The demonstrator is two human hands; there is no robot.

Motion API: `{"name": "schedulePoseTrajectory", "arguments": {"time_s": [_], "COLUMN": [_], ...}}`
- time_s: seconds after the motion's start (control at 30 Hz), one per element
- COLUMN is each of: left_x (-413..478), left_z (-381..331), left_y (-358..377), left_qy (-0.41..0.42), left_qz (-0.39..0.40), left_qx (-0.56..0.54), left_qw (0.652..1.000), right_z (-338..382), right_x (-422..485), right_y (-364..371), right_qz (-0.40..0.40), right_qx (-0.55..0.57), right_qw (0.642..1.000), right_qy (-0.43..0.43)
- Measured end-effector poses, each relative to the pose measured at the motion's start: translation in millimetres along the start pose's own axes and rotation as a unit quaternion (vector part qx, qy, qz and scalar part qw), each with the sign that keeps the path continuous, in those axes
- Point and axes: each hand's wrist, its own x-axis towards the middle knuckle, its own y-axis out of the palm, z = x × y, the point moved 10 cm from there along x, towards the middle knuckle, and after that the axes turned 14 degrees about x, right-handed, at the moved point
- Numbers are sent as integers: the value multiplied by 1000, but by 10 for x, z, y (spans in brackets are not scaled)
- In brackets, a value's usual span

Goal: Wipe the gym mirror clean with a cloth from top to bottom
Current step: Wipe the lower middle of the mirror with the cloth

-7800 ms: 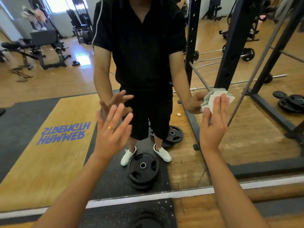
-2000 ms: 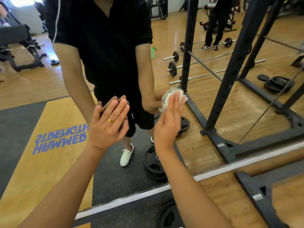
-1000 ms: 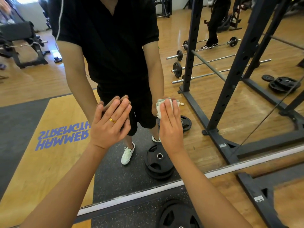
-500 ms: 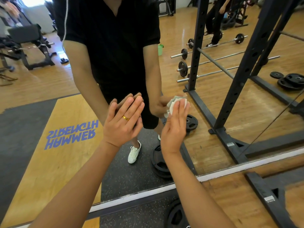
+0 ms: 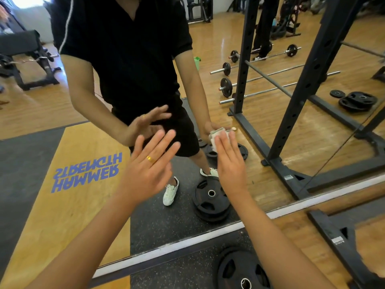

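Right hand (image 5: 230,163) flat, straight fingers pressing pale cloth (image 5: 216,135) on gym mirror (image 5: 277,130), left hand (image 5: 150,170) spread (gold ring (image 5: 150,159)), holding nothing.

A small pale cloth (image 5: 216,137), folded and creased, is pressed flat against the mirror (image 5: 281,126) under the straight fingers of the right grip (image 5: 231,165), with its edges showing just past the fingertips.

The mirror (image 5: 270,132) is glossy glass; the cloth (image 5: 215,135) looks soft, matt, pale; the floor (image 5: 295,230) is varnished wood.
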Motion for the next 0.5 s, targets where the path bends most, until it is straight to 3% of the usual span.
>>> {"name": "schedulePoseTrajectory", "arguments": {"time_s": [0.23, 0.37, 0.5], "left_x": [-578, -559, -564], "left_z": [1115, 1208, 1172], "left_y": [-314, -229, -188], "left_qy": [-90, -101, -111], "left_qz": [-53, -78, -109], "left_qx": [82, 149, 200], "left_qw": [991, 981, 967], "right_z": [1, 51, 240], "right_x": [125, 211, 313], "right_y": [-232, -236, -150], "right_qz": [-134, -190, -226], "right_qx": [10, 115, 129], "right_qw": [988, 958, 937], "right_qy": [75, 179, 232]}}
